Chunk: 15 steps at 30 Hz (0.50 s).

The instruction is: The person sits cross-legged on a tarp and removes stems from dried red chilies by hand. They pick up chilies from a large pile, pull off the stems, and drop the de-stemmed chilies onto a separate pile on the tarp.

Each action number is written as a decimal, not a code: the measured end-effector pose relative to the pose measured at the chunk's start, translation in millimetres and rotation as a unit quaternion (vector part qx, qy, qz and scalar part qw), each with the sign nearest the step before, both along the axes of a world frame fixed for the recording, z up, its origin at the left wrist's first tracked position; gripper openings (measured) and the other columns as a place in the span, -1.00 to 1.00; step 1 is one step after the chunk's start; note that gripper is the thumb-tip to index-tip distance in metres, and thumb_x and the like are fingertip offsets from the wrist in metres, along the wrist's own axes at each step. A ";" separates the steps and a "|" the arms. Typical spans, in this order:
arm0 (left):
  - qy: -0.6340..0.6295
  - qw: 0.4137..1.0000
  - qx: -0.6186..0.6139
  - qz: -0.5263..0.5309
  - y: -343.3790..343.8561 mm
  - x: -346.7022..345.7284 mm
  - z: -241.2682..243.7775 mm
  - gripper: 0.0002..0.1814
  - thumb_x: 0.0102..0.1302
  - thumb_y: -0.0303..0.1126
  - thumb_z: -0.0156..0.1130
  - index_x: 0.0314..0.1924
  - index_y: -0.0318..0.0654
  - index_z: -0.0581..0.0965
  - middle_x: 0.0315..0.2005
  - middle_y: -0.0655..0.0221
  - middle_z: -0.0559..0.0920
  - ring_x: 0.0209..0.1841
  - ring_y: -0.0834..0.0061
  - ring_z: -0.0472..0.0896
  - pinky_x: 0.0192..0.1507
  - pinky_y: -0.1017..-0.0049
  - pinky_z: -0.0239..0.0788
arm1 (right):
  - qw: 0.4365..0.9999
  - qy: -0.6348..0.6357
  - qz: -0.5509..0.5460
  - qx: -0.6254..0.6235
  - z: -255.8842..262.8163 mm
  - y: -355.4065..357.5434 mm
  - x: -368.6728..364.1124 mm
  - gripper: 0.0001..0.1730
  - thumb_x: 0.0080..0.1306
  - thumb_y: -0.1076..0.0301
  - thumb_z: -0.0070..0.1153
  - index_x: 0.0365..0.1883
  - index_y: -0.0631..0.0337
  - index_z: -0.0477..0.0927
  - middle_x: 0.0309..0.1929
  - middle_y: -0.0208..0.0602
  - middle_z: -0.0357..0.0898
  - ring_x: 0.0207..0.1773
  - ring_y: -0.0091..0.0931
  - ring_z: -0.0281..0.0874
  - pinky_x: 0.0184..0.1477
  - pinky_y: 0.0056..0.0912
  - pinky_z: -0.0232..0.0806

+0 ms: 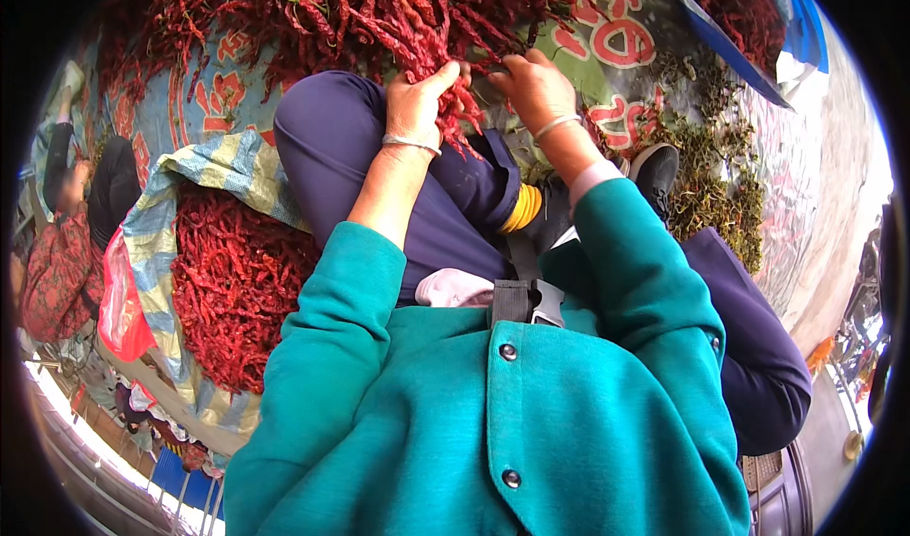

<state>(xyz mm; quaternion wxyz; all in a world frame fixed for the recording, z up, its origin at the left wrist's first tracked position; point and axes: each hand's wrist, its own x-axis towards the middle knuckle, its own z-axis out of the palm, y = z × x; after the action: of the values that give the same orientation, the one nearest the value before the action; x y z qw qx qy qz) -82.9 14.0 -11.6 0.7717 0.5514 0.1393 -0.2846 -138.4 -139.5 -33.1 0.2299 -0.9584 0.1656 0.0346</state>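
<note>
My left hand is closed around a bunch of dried red chili peppers, whose tips hang down beside my raised knee. Just right of the bunch is my right hand, its fingers bent towards the peppers and close to a thin stem; whether it pinches anything cannot be made out. Beyond both hands a large heap of dried red chilies with some green stems lies on a printed ground sheet. Each wrist wears a light bangle.
Left of my knee stands a striped woven sack full of red chilies. Discarded stems lie on the right, past my dark shoe. A blue-edged sheet holds more chilies at upper right. Another person sits at far left.
</note>
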 end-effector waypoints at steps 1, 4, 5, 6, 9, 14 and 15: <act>0.030 0.999 0.004 -0.016 -1.5 1.7 -0.3 -0.87 0.10 -0.51 0.27 -0.30 -0.27 0.56 -0.44 0.36 0.62 -0.46 0.54 0.57 -0.37 0.55 0.42 | 0.999 -0.031 0.021 -0.029 -8.6 2.9 4.1 -0.82 0.05 0.18 0.14 -0.38 0.00 0.57 -0.35 -0.30 0.46 -0.19 -0.30 0.48 -0.20 -0.23 0.36; 0.029 1.000 0.000 0.010 -3.4 0.8 -4.7 -0.84 0.06 -0.56 0.29 -0.31 -0.27 0.55 -0.47 0.35 0.62 -0.50 0.54 0.56 -0.43 0.55 0.41 | 0.987 -0.015 0.074 -0.140 -21.5 10.2 6.0 -0.82 -0.01 0.32 0.12 -0.37 -0.03 0.59 -0.35 -0.36 0.45 -0.15 -0.32 0.44 -0.18 -0.26 0.33; 0.030 0.999 0.000 0.016 -3.5 0.2 -7.0 -0.83 0.05 -0.57 0.31 -0.31 -0.28 0.55 -0.46 0.35 0.62 -0.49 0.54 0.56 -0.42 0.55 0.41 | 0.994 -0.039 0.054 -0.091 -22.0 8.0 4.8 -0.82 -0.01 0.33 0.13 -0.37 -0.03 0.59 -0.34 -0.36 0.46 -0.15 -0.32 0.44 -0.18 -0.26 0.33; 0.043 0.998 0.033 0.028 -6.9 -1.3 -2.0 -0.76 -0.02 -0.59 0.36 -0.30 -0.28 0.55 -0.45 0.38 0.62 -0.47 0.54 0.55 -0.38 0.54 0.41 | 0.997 -0.060 0.033 -0.042 -20.4 4.6 1.0 -0.82 -0.01 0.34 0.13 -0.37 -0.03 0.59 -0.34 -0.36 0.46 -0.15 -0.32 0.44 -0.18 -0.26 0.33; 0.031 0.997 0.064 0.026 -7.9 0.2 2.0 -0.75 -0.02 -0.59 0.38 -0.29 -0.30 0.56 -0.43 0.38 0.62 -0.44 0.51 0.57 -0.32 0.54 0.43 | 0.982 -0.146 -0.027 0.114 -12.3 4.0 -7.5 -0.84 -0.02 0.38 0.17 -0.40 0.00 0.59 -0.41 -0.35 0.49 -0.23 -0.31 0.47 -0.23 -0.28 0.35; -0.020 0.998 0.055 0.011 -14.1 -4.9 -10.4 -0.67 -0.06 -0.63 0.38 -0.22 -0.34 0.54 -0.35 0.34 0.62 -0.33 0.50 0.58 -0.21 0.50 0.45 | 0.970 -0.205 0.053 0.118 17.1 16.2 -14.7 -0.84 0.02 0.40 0.16 -0.37 0.08 0.55 -0.47 -0.27 0.52 -0.34 -0.26 0.50 -0.31 -0.24 0.36; -0.039 0.998 0.050 0.015 -14.5 -5.3 -7.9 -0.67 -0.06 -0.64 0.37 -0.23 -0.34 0.55 -0.35 0.35 0.62 -0.34 0.51 0.58 -0.21 0.51 0.45 | 0.967 -0.220 0.058 0.113 15.7 17.5 -14.2 -0.84 0.03 0.40 0.15 -0.37 0.10 0.55 -0.46 -0.25 0.52 -0.34 -0.25 0.51 -0.31 -0.23 0.36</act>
<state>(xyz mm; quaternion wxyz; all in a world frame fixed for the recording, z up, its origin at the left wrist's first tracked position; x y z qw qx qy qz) -88.2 -0.5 -19.5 0.7522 0.5977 0.1314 -0.2444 -152.6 -122.0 -17.3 0.3651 -0.9183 0.0499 -0.1448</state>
